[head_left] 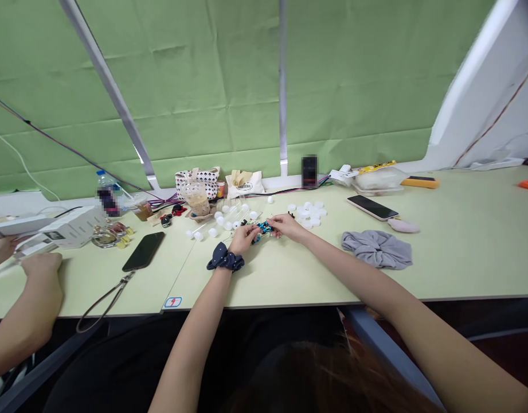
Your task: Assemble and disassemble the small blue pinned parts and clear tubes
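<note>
Over the table's middle, my left hand (243, 237) is closed, its fingertips pinching a small blue-and-black object (264, 227). From the other side, my right hand (286, 226) closes thumb and fingers on the same object. It looks shiny, but its kind is too small to make out. More bits of blue show just below the fingers. A dark scrunchie (225, 258) circles my left wrist. Close behind the hands lie clear plastic tubes (235, 212) with white ends. To the right sits a group of white round caps (309, 213).
Left are a phone (144, 251) with a strap, a drink cup (197, 201) and a white box (72, 226); another person's hand (42, 264) is beside it. Right are a grey cloth band (378, 249), a second phone (372, 207) and a plastic container (378, 179).
</note>
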Tool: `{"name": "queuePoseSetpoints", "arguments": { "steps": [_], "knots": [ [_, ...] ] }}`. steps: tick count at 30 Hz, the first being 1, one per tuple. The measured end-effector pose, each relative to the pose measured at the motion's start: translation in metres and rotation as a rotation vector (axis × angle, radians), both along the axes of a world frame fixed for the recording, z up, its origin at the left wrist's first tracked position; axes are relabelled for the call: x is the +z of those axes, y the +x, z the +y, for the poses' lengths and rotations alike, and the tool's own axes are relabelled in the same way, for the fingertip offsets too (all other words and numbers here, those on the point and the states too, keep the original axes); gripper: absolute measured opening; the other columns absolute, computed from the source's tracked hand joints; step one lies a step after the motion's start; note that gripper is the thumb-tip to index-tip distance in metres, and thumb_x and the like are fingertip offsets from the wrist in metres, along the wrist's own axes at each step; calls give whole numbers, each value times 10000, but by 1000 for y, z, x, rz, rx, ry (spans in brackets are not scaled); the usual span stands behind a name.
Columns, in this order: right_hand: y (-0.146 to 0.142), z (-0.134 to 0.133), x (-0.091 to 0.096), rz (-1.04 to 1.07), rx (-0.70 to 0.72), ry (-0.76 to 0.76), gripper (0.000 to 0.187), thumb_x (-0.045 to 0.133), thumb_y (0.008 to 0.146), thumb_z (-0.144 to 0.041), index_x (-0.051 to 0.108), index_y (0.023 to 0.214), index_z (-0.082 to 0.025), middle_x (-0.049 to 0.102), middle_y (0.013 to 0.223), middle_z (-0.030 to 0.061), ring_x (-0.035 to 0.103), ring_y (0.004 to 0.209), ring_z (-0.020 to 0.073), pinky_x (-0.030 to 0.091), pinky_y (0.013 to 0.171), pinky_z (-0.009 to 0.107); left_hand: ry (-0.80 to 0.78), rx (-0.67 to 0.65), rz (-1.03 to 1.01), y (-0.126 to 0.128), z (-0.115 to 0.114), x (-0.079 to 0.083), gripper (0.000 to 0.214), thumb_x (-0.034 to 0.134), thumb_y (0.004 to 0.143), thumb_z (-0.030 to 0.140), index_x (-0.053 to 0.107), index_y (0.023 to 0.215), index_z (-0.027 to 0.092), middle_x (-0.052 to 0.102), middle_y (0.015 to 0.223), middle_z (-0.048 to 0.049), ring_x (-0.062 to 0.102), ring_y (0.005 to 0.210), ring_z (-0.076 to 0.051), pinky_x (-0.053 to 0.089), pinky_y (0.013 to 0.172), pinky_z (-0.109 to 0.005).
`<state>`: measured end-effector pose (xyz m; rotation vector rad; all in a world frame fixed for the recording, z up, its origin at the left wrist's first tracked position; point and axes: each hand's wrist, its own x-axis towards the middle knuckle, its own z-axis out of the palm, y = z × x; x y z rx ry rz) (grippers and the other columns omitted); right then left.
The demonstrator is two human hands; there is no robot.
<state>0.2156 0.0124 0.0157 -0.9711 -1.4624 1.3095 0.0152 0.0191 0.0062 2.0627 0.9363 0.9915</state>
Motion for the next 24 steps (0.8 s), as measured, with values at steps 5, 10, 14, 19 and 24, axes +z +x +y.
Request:
{"name": "queuePoseSetpoints", "arguments": {
  "steps": [5,10,14,19,24],
  "knots": [
    [3,2,-3,24,8,90,365,758,689,-417,643,879,-128,620,619,7,567,522,104,483,505,222,14,-26,15,0,-1,0,436,468,858,532,647,864,135,527,569,7,439,517,-103,341,514,-224],
    [5,1,-3,19,72,154,415,773,661,-353,627,984,-137,631,807,25,579,598,99,495,572,244,23,-10,51,-2,-1,0,459,447,860,552,644,854,138,507,531,15,429,487,-100,332,498,-220],
    [6,0,-1,11,102,174,432,777,659,-295,603,1026,-148,609,790,14,595,655,113,492,582,233,11,3,41,-1,-2,0,447,437,867,549,617,836,141,523,535,11,458,487,-103,350,498,-217],
    [6,1,-2,21,111,157,458,800,618,-249,605,1018,-143,619,784,18,606,698,127,512,631,254,109,15,110,-1,-4,3,405,414,890,500,602,811,150,551,614,-6,473,547,-116,351,535,-224],
    [5,0,-1,60,86,145,474,826,563,-216,635,990,-142,645,844,37,619,762,139,527,700,274,244,86,257,-1,-6,6,364,354,925,423,600,816,178,569,670,-16,482,606,-141,343,595,-243]
  ]
}}
